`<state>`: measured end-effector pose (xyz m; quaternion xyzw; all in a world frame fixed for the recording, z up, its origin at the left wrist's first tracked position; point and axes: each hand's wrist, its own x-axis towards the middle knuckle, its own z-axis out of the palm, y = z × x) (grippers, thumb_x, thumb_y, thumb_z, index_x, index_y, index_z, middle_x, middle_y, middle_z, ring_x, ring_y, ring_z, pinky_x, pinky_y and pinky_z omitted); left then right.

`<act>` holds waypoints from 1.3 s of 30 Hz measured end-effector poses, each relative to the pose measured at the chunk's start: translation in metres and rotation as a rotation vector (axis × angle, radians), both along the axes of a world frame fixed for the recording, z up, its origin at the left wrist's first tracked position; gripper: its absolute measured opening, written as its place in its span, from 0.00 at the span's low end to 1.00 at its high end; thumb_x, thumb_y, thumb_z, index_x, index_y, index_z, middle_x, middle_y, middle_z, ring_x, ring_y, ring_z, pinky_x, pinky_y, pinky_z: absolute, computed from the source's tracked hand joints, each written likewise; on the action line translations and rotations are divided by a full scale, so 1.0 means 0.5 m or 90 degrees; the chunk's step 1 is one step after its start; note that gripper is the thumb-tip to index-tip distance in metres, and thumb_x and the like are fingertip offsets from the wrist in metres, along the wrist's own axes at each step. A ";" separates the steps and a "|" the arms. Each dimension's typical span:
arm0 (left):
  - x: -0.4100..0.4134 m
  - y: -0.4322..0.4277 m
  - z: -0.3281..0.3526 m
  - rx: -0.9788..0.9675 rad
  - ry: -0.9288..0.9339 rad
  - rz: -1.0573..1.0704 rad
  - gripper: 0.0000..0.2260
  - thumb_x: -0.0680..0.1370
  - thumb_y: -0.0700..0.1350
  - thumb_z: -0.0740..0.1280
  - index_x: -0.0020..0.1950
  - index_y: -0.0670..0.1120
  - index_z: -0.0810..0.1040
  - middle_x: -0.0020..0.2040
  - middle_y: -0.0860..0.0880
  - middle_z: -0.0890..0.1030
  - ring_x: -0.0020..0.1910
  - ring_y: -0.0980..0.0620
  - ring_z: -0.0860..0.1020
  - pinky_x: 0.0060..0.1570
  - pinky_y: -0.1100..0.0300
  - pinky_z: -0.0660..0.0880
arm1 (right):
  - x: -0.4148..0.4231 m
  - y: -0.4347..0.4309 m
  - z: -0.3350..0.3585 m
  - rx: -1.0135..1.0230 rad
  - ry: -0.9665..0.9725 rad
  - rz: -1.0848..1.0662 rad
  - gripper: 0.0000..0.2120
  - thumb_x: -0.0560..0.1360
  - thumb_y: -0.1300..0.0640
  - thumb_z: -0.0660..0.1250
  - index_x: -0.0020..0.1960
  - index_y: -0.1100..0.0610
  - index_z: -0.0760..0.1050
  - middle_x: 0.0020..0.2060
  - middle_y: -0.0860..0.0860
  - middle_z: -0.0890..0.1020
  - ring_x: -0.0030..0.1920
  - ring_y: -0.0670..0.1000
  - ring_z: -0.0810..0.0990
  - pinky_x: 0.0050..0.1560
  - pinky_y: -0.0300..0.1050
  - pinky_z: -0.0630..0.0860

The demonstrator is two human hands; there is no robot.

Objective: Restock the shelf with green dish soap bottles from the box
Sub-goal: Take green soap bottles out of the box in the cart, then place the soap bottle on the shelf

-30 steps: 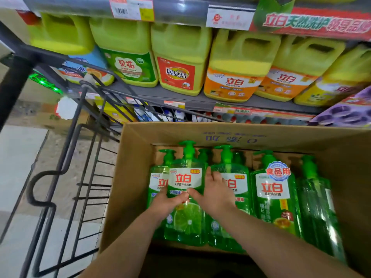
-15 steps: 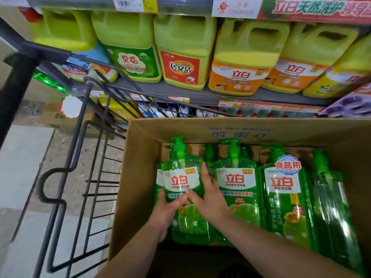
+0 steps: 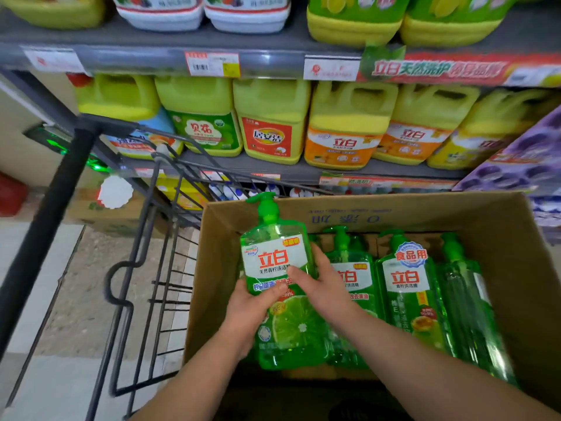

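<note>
Green bottle [image 3: 277,268] raised partway out of box [image 3: 501,244], pump up, at left end of row [image 3: 406,299]. Left grip [image 3: 252,302] and right grip [image 3: 323,288] both curled round its body. Step: lifting out. Next, likely: clear box wall, carry to shelf [image 3: 273,170], stand upright.

My left hand [image 3: 252,309] and right hand [image 3: 324,290] now hold the clear green plastic soap bottle [image 3: 273,256] higher; its pump pokes above the brown cardboard box [image 3: 501,238] edge.
</note>
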<state>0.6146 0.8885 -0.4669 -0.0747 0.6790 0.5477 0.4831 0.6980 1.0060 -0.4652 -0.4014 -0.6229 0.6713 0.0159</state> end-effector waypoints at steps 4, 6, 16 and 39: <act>0.025 0.051 0.077 0.051 0.102 -0.035 0.18 0.67 0.43 0.76 0.51 0.52 0.73 0.51 0.47 0.82 0.49 0.48 0.81 0.49 0.50 0.78 | 0.036 0.035 0.081 0.036 0.062 -0.056 0.20 0.76 0.60 0.67 0.62 0.42 0.67 0.48 0.35 0.77 0.44 0.28 0.76 0.40 0.20 0.71; 0.047 0.080 0.122 0.092 0.159 -0.067 0.16 0.68 0.43 0.76 0.51 0.53 0.73 0.49 0.51 0.82 0.46 0.54 0.80 0.41 0.59 0.75 | 0.067 0.056 0.126 0.058 0.086 -0.090 0.22 0.76 0.60 0.66 0.66 0.45 0.66 0.47 0.35 0.77 0.41 0.26 0.77 0.38 0.20 0.70; 0.247 0.245 0.287 0.208 0.335 -0.285 0.12 0.66 0.42 0.77 0.39 0.56 0.78 0.32 0.63 0.82 0.33 0.69 0.79 0.36 0.67 0.73 | 0.321 0.140 0.282 0.149 0.204 -0.313 0.21 0.76 0.61 0.66 0.67 0.48 0.69 0.52 0.42 0.83 0.50 0.37 0.82 0.52 0.35 0.78; 1.278 0.565 0.450 0.435 0.290 -0.625 0.13 0.68 0.41 0.76 0.51 0.47 0.81 0.44 0.51 0.85 0.36 0.61 0.82 0.34 0.70 0.75 | 1.373 0.302 0.462 0.299 0.239 -0.687 0.14 0.77 0.63 0.63 0.57 0.47 0.74 0.49 0.48 0.84 0.51 0.51 0.83 0.54 0.48 0.80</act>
